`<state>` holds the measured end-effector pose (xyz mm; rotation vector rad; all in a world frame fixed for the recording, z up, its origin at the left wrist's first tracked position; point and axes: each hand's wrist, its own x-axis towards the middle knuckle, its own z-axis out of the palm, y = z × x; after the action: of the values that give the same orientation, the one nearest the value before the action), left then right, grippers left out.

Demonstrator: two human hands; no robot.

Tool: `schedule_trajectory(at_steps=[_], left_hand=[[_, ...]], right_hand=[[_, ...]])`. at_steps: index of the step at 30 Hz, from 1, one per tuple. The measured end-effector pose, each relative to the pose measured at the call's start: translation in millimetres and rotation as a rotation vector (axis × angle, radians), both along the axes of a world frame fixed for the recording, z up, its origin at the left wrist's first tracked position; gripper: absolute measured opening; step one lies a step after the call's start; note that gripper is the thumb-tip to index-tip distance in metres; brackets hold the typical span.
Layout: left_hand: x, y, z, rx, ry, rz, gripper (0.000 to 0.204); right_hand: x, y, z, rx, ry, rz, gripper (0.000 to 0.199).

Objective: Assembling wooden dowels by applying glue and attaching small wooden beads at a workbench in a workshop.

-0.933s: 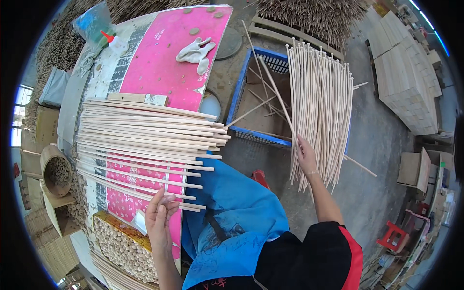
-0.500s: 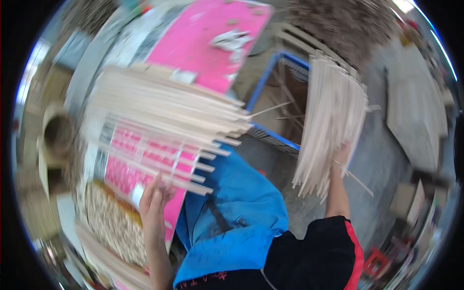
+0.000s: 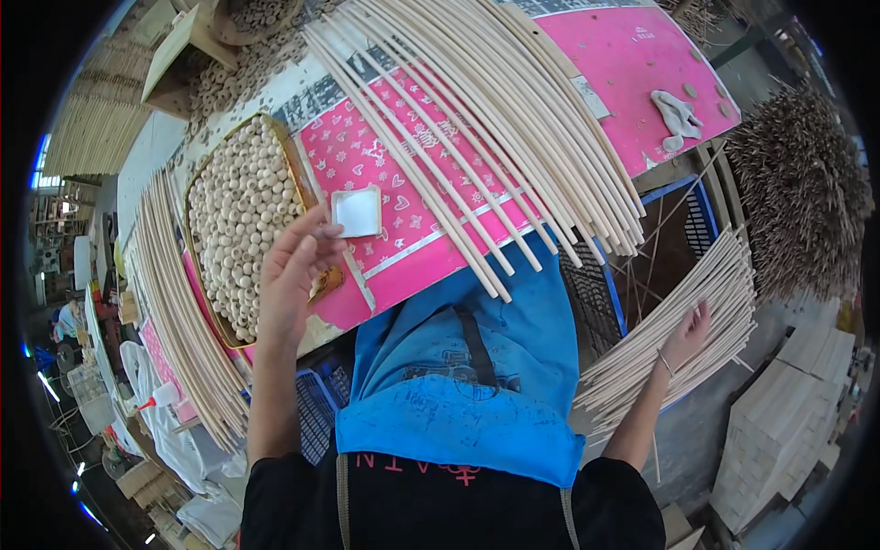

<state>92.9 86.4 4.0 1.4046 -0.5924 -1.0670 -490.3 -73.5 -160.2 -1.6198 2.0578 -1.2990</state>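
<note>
My left hand [image 3: 295,266] hovers between a gold-rimmed tray [image 3: 194,302] of round wooden beads [image 3: 243,220] and a small square white dish [image 3: 356,213]. Its fingers are loosely bent and apart, with nothing visible in them. Long pale wooden sticks [image 3: 513,119] lie side by side across the pink patterned table [image 3: 394,270], their near ends jutting past its edge. On the right, my right hand [image 3: 687,337] rests palm side on a thick pile of similar sticks [image 3: 678,312]; its fingers look apart, not wrapped round any.
Beneath the right pile stands a blue plastic crate [image 3: 605,298]. More sticks [image 3: 174,312] lie left of the beads. A white cloth [image 3: 676,119] rests on the table's far right. A large bundle of dark-ended sticks [image 3: 797,192] and stacked wooden blocks [image 3: 784,431] stand at right.
The view has swung left, so the table and beads now sit more centrally. My left hand has left the sticks for the space beside the dish. My right hand stays on the pile.
</note>
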Motion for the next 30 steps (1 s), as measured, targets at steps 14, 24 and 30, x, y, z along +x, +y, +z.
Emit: schedule_trajectory(at_steps=[14,24,30], left_hand=[[84.8,40.3,-13.7,0.075,-0.816,0.245,0.021],[83.4,-0.3,-44.6,0.313,-1.530,-0.162,0.013],[83.0,-8.2,-51.5,0.379,-1.619,-0.204,0.012]], right_hand=[[329.2,-39.0,87.5,0.054,0.426,0.927,0.016],[357.0,-11.9,85.4,0.115,0.289,0.898,0.020],[367.4,-16.5,84.5,0.034,0.524,0.874,0.011]])
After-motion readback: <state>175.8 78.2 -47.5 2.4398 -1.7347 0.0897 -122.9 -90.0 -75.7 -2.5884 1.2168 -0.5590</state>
